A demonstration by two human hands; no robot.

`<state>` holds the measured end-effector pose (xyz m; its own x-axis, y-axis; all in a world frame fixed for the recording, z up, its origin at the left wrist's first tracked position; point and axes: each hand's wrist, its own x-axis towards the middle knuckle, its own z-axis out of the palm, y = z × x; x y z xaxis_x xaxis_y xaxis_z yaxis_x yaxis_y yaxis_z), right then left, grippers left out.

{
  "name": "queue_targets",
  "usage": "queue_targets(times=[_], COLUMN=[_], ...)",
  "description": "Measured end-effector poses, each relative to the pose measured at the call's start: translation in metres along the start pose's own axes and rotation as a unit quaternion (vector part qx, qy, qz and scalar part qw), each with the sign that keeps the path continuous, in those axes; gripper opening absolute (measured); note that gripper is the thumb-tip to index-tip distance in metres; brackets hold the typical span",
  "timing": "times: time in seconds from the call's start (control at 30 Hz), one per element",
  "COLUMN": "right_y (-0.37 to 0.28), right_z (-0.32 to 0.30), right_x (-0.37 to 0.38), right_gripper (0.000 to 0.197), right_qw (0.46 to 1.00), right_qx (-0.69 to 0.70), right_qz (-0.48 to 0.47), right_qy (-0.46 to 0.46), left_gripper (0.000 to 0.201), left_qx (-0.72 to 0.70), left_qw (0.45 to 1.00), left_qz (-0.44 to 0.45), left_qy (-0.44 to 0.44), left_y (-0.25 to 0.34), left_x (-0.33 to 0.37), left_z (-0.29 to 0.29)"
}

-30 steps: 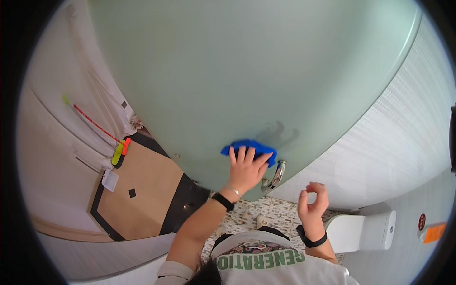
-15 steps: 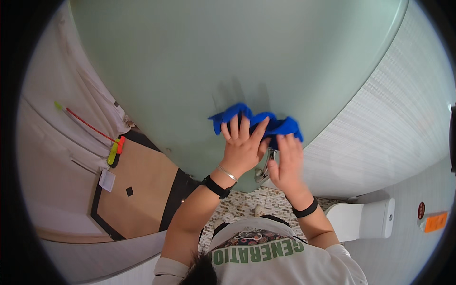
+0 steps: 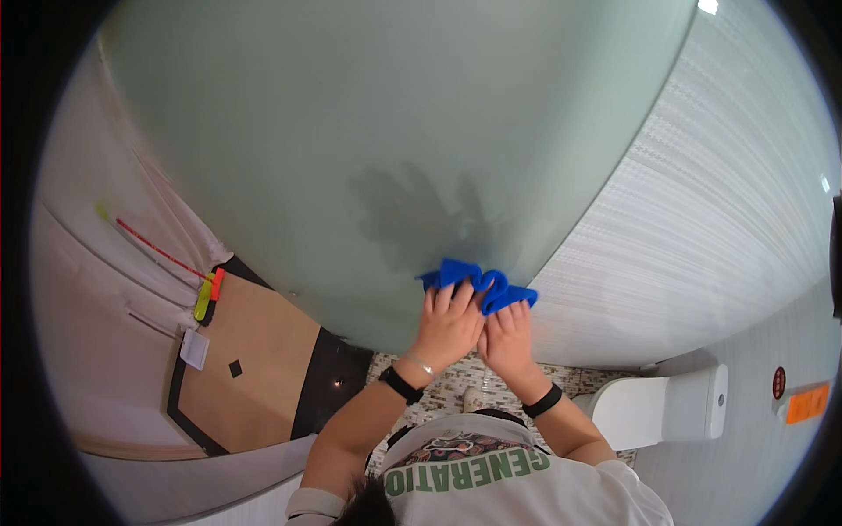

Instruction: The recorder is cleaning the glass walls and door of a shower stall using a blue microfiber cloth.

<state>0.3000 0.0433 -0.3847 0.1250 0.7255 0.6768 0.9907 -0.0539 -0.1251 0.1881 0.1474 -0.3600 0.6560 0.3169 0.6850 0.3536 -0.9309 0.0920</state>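
A blue cloth [image 3: 493, 293], bunched into folds, is held in both my hands low in front of a frosted pale-green glass door [image 3: 377, 114]. My left hand [image 3: 447, 333] grips the cloth's left part, its fingers bent over the lower edge. Close beside it, my right hand [image 3: 509, 340] has its fingers on the right part; its thumb side nearly meets the left hand. Dark shadows of the hands fall on the glass above the cloth. The metal door handle is hidden behind my hands.
A white toilet [image 3: 627, 412] stands at the right on mosaic tiles [image 3: 447, 386], by a white ribbed wall [image 3: 667, 237]. At the left, a red-handled broom [image 3: 167, 250] leans beside a tan floor panel [image 3: 263, 359] with dark borders. An orange label [image 3: 807, 403] is on the right wall.
Both hands have come down toward me with the cloth, which is more bunched up. My hands are closer together. The handle, visible before, is now covered.
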Motion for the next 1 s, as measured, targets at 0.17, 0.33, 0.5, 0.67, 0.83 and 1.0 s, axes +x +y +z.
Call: queue_targets(times=[0.17,0.33,0.5,0.67,0.83,1.0], right_y=[0.003,0.0,0.012,0.021,0.022,0.013], right_z=[-0.017,-0.064,-0.035,0.025,0.015,-0.022], right_x=[0.03,0.14,0.106,0.006,0.019,0.083], right_gripper=[0.049,0.036,0.038,0.04,0.041,0.033], right_qw=[0.996,0.967,0.98,0.998,0.99,0.974], right_qx=[0.031,0.0,-0.055,-0.052,-0.064,0.005], right_qz=[0.02,0.032,0.022,0.034,-0.012,-0.021], right_qy=[0.083,0.252,0.191,0.031,0.122,0.227], left_gripper=[0.046,0.049,0.045,0.042,0.041,0.037], left_qx=[-0.027,0.027,0.066,-0.018,-0.034,-0.091], left_qw=[0.998,0.975,0.992,0.998,0.999,0.988], left_qz=[0.003,-0.008,-0.002,0.014,0.024,-0.079], left_qy=[0.052,0.222,0.103,-0.059,-0.036,0.091], left_y=[0.001,-0.004,0.001,0.003,0.005,0.015], left_x=[0.027,0.105,0.097,0.022,0.007,0.033], left_z=[-0.019,-0.06,-0.055,-0.011,-0.007,-0.023])
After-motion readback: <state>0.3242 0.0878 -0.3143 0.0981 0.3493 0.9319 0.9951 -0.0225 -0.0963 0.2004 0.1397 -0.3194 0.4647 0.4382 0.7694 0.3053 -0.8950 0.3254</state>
